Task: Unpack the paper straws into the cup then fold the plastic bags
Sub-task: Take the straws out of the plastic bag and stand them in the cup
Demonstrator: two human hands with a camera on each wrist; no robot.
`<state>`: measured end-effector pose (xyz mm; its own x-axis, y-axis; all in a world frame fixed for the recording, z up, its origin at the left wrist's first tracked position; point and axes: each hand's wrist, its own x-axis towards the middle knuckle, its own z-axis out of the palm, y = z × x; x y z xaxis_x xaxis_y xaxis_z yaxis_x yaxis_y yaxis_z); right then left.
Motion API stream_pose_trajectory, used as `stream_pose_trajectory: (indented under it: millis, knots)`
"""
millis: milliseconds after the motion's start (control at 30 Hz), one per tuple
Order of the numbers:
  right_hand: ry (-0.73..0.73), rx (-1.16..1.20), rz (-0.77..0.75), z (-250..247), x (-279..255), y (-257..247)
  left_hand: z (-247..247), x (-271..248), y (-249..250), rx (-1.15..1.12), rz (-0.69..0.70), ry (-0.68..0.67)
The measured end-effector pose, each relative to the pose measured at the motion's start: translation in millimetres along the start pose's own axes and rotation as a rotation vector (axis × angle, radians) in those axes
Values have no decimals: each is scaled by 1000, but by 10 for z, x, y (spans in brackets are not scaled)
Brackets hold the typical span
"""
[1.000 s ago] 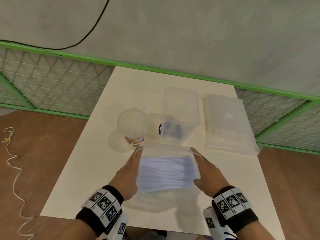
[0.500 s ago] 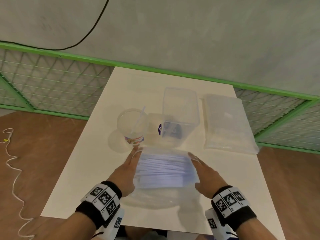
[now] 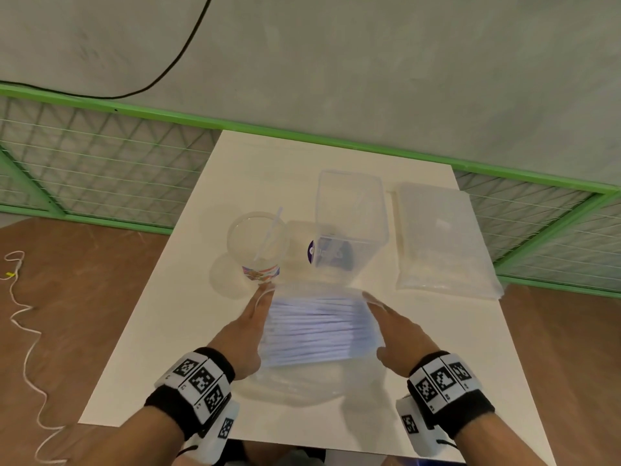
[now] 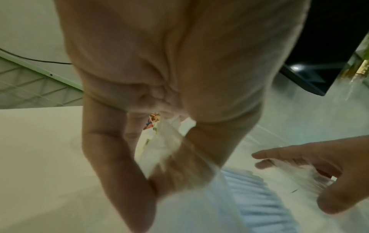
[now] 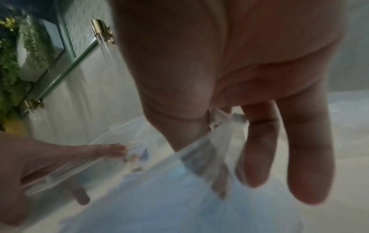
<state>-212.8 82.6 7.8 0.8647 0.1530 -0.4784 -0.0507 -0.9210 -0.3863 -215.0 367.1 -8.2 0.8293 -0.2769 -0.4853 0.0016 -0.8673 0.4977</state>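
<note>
A clear plastic bag of pale blue paper straws (image 3: 319, 327) hangs just above the white table (image 3: 174, 331), stretched between both hands. My left hand (image 3: 260, 299) pinches its upper left edge; the left wrist view shows the thumb and fingers (image 4: 169, 159) closed on the film. On the other side my right hand (image 3: 374, 302) pinches the upper right corner, seen up close as thumb and forefinger (image 5: 215, 126) clamping crumpled plastic. Just beyond the left hand stands a clear cup (image 3: 257, 243) with a printed base and one straw in it.
A tall clear plastic container (image 3: 351, 223) stands right of the cup. A flat stack of clear plastic bags (image 3: 440, 237) lies at the table's right side. A green mesh fence (image 3: 100, 156) runs behind the table. A white cord (image 3: 23, 324) lies on the brown floor.
Both hands keep their hold on the bag. The bag has settled slightly and looks a little flatter than one second ago; the wrists have shifted only slightly.
</note>
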Motion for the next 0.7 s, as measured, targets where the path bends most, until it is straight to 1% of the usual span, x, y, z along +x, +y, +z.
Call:
stream_pose_trajectory:
  millis: [100, 267, 367, 433, 500, 600, 700]
  knots:
    - [67, 53, -25, -27, 2, -11, -3, -6, 2, -7, 0, 20]
    - [77, 45, -41, 10, 92, -40, 31, 62, -30, 18, -26, -1]
    - [102, 28, 23, 51, 189, -38, 65, 147, -95, -29, -44, 6]
    - [90, 62, 71, 121, 252, -25, 108, 207, -143, -94, -80, -10]
    - [54, 129, 59, 207, 296, 2, 150, 232, -168, -202, -99, -24]
    - [51, 299, 42, 279, 316, -18, 165, 248, -93, -370, -35, 6]
    - [37, 354, 53, 232, 305, -72, 145, 267, -55, -468, -52, 7]
